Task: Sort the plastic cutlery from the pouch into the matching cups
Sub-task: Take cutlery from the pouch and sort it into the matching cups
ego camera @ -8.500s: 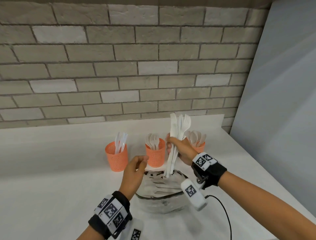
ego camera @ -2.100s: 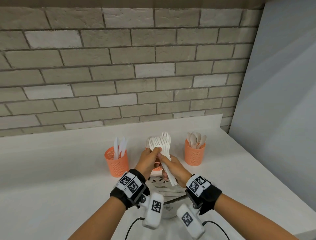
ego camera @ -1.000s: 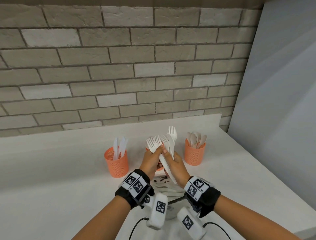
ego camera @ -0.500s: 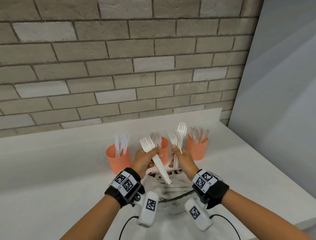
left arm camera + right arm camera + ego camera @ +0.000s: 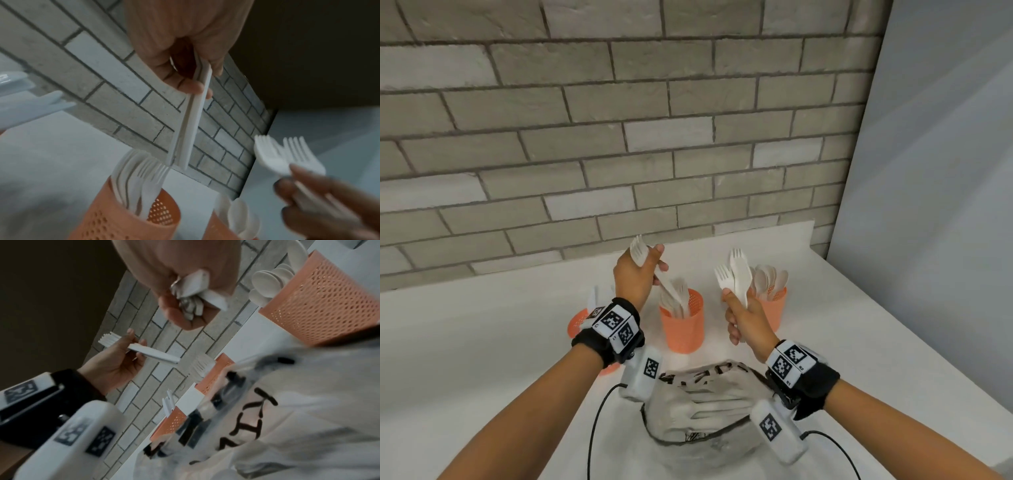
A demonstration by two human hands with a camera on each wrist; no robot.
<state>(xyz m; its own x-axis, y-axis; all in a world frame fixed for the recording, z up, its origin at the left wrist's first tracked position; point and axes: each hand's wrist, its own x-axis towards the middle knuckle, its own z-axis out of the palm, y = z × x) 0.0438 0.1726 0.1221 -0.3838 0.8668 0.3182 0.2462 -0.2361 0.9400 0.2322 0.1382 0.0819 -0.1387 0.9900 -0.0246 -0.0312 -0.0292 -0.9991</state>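
Since half a second ago, left hand [image 5: 635, 274] has lifted its forks [image 5: 650, 270] over the middle cup [image 5: 682, 320].

White bench [image 5: 482, 342] meets a brick wall [image 5: 619, 137]; left grip is clamped on forks, handles angled down toward that cup near the back edge. Right hand [image 5: 744, 320] clutches more forks [image 5: 734, 279] before the spoon cup [image 5: 774, 308]. Knife cup [image 5: 578, 322] sits behind the left wrist; the pouch [image 5: 705, 404] lies at the front edge.

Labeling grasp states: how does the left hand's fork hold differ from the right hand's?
The left hand pinches a fork or two handle-down over the middle cup. The right hand grips a bunch of forks upright, beside the spoon cup, lower and nearer the pouch. Both hold white plastic forks, tines up.
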